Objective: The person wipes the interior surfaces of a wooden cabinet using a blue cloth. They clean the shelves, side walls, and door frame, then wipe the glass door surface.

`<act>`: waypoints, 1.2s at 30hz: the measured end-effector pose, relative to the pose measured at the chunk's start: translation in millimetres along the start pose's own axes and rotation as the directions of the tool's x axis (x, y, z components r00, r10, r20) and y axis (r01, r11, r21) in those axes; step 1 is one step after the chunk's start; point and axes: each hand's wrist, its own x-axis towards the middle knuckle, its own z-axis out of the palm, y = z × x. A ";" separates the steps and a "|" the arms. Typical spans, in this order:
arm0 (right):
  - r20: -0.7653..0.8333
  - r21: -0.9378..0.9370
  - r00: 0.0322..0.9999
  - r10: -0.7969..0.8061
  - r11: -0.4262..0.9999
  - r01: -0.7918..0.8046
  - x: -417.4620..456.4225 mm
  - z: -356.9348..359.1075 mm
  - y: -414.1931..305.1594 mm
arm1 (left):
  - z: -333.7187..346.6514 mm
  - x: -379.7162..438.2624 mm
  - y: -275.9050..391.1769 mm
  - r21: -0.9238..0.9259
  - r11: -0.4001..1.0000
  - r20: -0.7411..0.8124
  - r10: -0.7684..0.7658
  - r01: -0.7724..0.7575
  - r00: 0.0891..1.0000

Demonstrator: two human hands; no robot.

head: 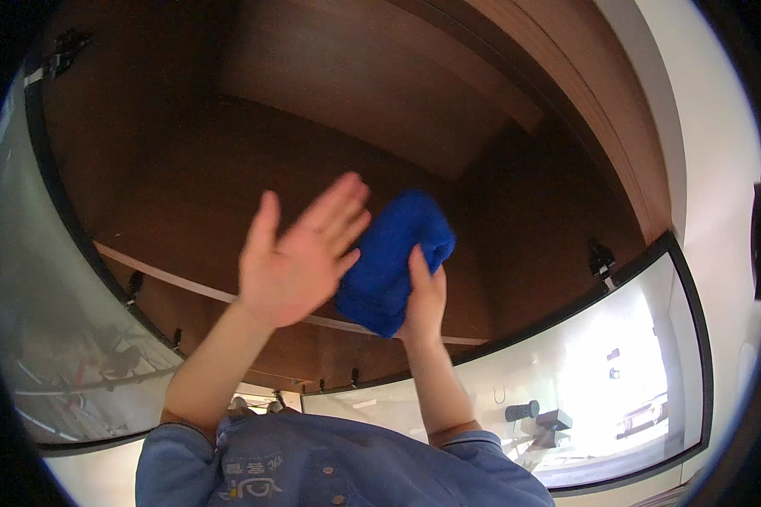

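Note:
A folded blue cloth point(390, 266) is in my right hand point(426, 298), with the thumb over its right edge and the other fingers hidden behind it. My left hand point(301, 263) is raised beside the cloth, palm towards me, fingers extended and thumb apart, somewhat blurred. Its little finger overlaps the cloth's left edge; I cannot tell whether they touch. Both hands are in front of a dark brown wooden cabinet interior point(330, 146).
Black-framed glass doors stand open at both sides, the left door point(89, 317) and the right door point(583, 393), both with reflections. Dark hinges point(601, 256) join them to the cabinet. A pale shelf edge point(165, 272) crosses below my hands. At far right is a white wall point(716, 146).

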 end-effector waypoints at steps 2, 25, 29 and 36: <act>-0.023 0.204 0.980 0.195 0.961 -0.187 13.5 -16.3 -14.7 | -15.6 -6.1 10.0 0.383 0.903 -0.047 0.228 -0.193 0.973; -0.717 -0.658 0.115 -0.687 0.613 -0.438 528.2 -222.9 29.5 | -95.4 -69.2 58.2 0.805 -0.492 0.178 0.734 0.332 0.656; -0.566 -0.799 0.186 -0.803 0.478 -0.366 525.9 -223.3 49.5 | -94.5 -73.0 64.5 0.803 -0.462 0.087 0.716 0.376 0.693; -0.321 -0.947 0.300 -0.898 0.309 -0.086 502.1 -84.5 74.6 | -101.2 -75.7 68.7 0.806 -0.461 0.051 0.680 0.372 0.732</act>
